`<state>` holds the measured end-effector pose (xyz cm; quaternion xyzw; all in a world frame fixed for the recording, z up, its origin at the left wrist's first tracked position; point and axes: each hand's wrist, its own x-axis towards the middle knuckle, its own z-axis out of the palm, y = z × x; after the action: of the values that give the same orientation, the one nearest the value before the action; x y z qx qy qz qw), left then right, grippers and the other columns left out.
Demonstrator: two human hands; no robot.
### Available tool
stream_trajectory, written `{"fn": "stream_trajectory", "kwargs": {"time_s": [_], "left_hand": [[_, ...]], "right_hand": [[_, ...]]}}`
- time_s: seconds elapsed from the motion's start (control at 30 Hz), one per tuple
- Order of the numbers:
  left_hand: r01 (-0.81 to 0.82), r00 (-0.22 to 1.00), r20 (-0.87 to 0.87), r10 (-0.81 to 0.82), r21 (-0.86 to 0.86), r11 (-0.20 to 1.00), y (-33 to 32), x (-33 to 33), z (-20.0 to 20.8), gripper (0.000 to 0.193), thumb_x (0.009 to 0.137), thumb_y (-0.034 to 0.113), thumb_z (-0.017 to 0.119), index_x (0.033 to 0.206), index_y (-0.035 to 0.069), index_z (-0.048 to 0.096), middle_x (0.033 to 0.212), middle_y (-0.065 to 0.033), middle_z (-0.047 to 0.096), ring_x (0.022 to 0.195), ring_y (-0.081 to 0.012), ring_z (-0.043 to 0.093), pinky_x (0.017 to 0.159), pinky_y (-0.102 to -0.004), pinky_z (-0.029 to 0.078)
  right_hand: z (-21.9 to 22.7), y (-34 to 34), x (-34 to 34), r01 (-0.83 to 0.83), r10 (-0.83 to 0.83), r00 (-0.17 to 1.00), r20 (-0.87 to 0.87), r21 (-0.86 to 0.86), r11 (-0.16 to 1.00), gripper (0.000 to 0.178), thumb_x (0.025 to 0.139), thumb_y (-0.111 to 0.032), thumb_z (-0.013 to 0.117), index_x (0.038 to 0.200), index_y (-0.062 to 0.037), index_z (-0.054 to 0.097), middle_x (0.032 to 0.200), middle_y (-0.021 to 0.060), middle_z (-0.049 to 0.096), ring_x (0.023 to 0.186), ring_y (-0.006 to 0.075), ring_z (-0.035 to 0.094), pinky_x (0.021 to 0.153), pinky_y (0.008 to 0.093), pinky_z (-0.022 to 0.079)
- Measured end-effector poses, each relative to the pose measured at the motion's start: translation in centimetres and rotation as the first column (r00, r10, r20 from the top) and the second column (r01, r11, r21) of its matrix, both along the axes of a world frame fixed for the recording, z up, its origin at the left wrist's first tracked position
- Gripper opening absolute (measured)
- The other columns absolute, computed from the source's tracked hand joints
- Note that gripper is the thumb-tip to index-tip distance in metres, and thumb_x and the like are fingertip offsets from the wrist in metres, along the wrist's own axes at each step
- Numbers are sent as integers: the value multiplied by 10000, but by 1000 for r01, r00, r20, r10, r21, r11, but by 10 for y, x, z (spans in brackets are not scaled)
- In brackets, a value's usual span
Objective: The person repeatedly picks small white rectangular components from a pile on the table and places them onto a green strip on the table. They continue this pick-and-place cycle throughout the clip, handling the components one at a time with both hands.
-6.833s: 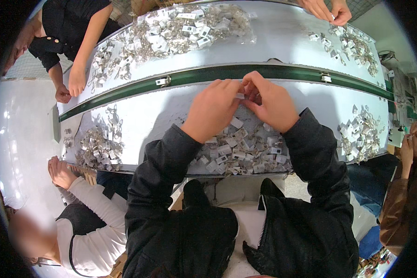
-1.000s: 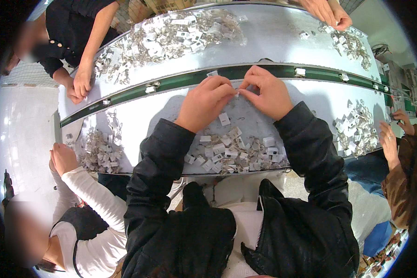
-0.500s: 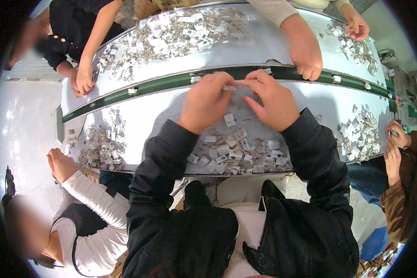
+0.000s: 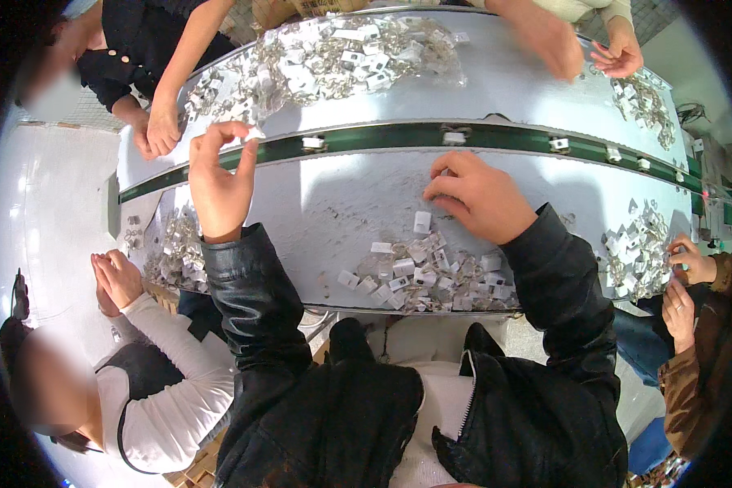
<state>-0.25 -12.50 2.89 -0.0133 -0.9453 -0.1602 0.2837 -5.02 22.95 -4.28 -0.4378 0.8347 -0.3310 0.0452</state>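
Observation:
My left hand [image 4: 222, 183] is raised at the near edge of a green conveyor belt [image 4: 382, 135], thumb and forefinger pinching a small white block [image 4: 254, 133]. My right hand [image 4: 484, 197] hovers over the near white tabletop [image 4: 342, 195], its fingers bent and apart, and nothing shows in them. Just below it lies a single white block [image 4: 422, 222]. Nearer me is a heap of small white blocks [image 4: 403, 267], mixed with clear wrapping and shiny metal bits. Several white pieces, such as one white piece [image 4: 455, 138], ride spaced out along the belt.
Across the belt lies a big pile of similar pieces [image 4: 342, 57]. Smaller piles lie at the right [image 4: 638, 248] and left [image 4: 175, 248]. Co-workers sit around: a clasped pair of hands [image 4: 118, 278] at left, a blurred hand [image 4: 549, 41] opposite, others at right.
My left hand has moved left and away from my right hand, carrying the white block to the belt. My right hand stays near its place. The co-worker's hand opposite has drawn back from the belt.

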Motion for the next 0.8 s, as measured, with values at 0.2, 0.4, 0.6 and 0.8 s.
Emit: {"fn": "stream_trajectory", "kwargs": {"time_s": [0.2,0.4,0.6,0.8], "left_hand": [[-13,959,285,1,40,999,-12,-5,-43,166,841,28,705,986,106,692,922,-71,709,869,-290,689,754,-394,530],[-64,955,285,79,-61,996,17,-10,-45,160,847,45,704,974,138,735,1021,-70,739,952,-302,712,789,-403,563],[681,628,279,-726,255,687,117,-3,-40,249,856,70,743,1093,143,721,1092,-52,690,960,-293,696,802,-371,568],[692,561,374,-739,278,666,125,-8,-50,242,855,138,761,1088,133,698,1095,-68,634,975,-302,658,820,-401,554]], "right_hand": [[1,3,-7,205,-195,968,155,-46,978,245,840,-109,769,1067,-93,675,1031,59,619,955,268,626,807,362,536],[0,7,-9,184,-185,982,-23,-51,982,179,838,-137,787,967,-78,678,986,61,620,863,232,643,761,336,527],[-2,6,-9,210,-198,934,297,-8,978,166,832,-150,761,963,-76,693,912,101,668,849,280,691,760,394,545],[-1,6,-11,230,-162,898,408,-123,966,209,846,-98,742,1046,-64,695,900,100,721,806,249,714,729,350,555]]}}
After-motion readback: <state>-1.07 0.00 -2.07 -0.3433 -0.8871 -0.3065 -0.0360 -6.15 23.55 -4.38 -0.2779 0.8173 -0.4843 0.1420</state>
